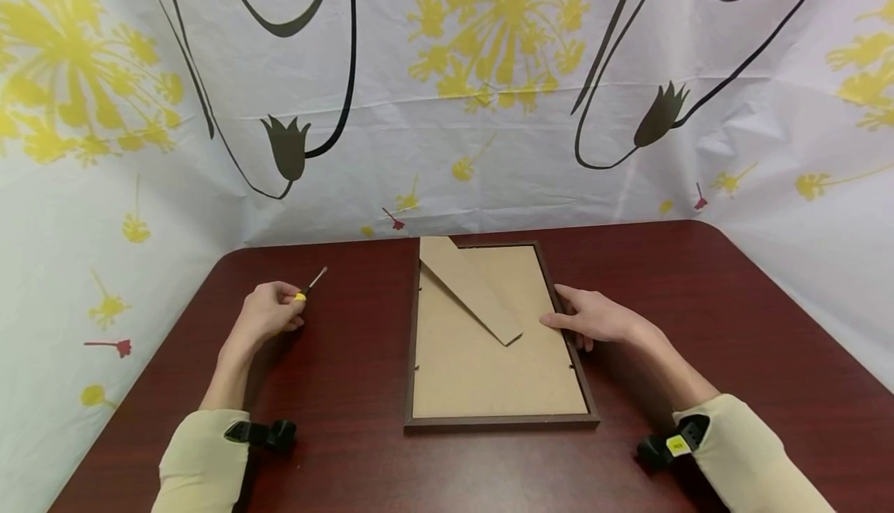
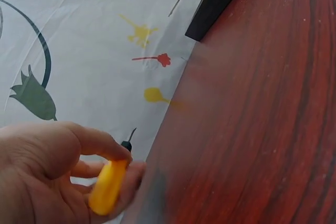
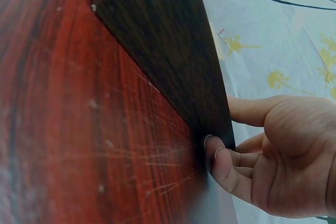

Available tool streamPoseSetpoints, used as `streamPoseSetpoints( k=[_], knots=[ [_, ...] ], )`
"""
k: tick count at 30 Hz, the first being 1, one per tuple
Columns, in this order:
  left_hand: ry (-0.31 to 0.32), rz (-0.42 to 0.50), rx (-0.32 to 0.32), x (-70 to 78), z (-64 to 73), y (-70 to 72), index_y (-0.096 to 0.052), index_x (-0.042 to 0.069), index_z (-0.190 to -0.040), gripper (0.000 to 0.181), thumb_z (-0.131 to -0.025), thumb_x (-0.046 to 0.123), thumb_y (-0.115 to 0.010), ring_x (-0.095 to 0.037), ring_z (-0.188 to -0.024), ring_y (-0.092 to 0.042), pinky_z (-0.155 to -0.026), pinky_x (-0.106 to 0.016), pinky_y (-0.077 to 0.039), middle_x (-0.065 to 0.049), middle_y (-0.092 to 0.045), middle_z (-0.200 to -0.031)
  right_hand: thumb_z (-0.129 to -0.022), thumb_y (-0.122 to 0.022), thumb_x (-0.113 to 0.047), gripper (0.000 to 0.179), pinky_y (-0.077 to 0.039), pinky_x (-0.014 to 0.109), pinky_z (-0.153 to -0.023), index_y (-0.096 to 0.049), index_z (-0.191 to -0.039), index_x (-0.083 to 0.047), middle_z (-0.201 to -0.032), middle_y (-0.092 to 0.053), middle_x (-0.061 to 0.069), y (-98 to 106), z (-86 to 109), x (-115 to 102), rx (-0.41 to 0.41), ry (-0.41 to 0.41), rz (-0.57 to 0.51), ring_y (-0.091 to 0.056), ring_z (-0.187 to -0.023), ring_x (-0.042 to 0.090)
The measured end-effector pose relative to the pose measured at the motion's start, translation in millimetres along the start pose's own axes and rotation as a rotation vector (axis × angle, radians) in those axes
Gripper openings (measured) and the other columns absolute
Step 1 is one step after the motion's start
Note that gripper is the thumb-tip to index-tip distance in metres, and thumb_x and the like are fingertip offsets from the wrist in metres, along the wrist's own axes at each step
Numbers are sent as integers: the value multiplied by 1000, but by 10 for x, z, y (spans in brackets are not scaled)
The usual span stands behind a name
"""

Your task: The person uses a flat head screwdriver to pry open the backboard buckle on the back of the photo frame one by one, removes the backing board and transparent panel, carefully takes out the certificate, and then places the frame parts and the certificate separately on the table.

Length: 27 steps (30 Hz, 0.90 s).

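A picture frame (image 1: 503, 422) lies face down on the table, its tan backing board (image 1: 475, 381) up and a folded-flat stand flap (image 1: 482, 296) slanting across the upper part. My right hand (image 1: 594, 316) grips the frame's right side, thumb over the backing and the other fingers low on the outer edge. In the right wrist view, the fingertips (image 3: 220, 161) are at the bottom of the dark wooden side (image 3: 163, 40). Off to the left, my left hand (image 1: 268, 311) pinches a small screwdriver (image 2: 108, 187) by its yellow handle, its thin metal shaft (image 1: 317, 276) pointing away from me.
The dark red wooden table (image 1: 335, 358) reaches back to a white curtain (image 1: 461, 164) printed with yellow and dark flowers. Small dark metal tabs stand along the frame's inner edges. Black cameras (image 1: 279, 435) are strapped to both wrists.
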State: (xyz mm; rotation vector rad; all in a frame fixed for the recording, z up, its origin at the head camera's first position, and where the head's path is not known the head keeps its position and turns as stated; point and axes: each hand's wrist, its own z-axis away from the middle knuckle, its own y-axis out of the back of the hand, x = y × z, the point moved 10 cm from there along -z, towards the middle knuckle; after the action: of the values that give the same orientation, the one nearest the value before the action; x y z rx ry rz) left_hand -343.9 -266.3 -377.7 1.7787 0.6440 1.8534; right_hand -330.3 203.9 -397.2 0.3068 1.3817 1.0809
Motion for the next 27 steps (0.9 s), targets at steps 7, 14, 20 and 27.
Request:
streamPoseSetpoints(
  k=[7, 14, 20, 27],
  knots=[
    [-147, -58, -11, 151, -27, -50, -55, -10, -124, 28, -103, 8, -55, -21, -69, -63, -62, -31, -50, -20, -72, -99, -101, -61, -41, 90, -50, 37, -65, -12, -156, 11, -72, -58, 10, -2, -4, 0, 0, -2, -5, -60, -54, 23],
    [-242, -87, -8, 293, -47, -146, -56, -5, -125, 28, -104, 14, -56, -28, -94, -65, -78, -38, -45, -9, -72, -93, -101, -61, -42, 90, -50, 36, -66, -13, -156, 11, -72, -58, 9, -3, -6, 4, 4, -4, -2, -60, -54, 23],
    [-261, -56, -51, 407, -46, -289, -59, -1, -123, 28, -103, 18, -61, -24, -89, -66, -77, -38, -47, -13, -72, -97, -100, -61, -43, 91, -50, 36, -67, -13, -156, 11, -73, -58, 9, -4, 3, -3, 3, -8, 10, -60, -54, 22],
    [-265, -57, -92, 583, -3, -426, -62, 0, -118, 27, -100, 20, -64, -24, -82, -63, -73, -37, -47, -7, -71, -85, -99, -64, -45, 96, -50, 36, -65, -10, -156, 10, -79, -56, 10, -27, 6, -16, -2, -17, 1, -59, -55, 22]
  ],
)
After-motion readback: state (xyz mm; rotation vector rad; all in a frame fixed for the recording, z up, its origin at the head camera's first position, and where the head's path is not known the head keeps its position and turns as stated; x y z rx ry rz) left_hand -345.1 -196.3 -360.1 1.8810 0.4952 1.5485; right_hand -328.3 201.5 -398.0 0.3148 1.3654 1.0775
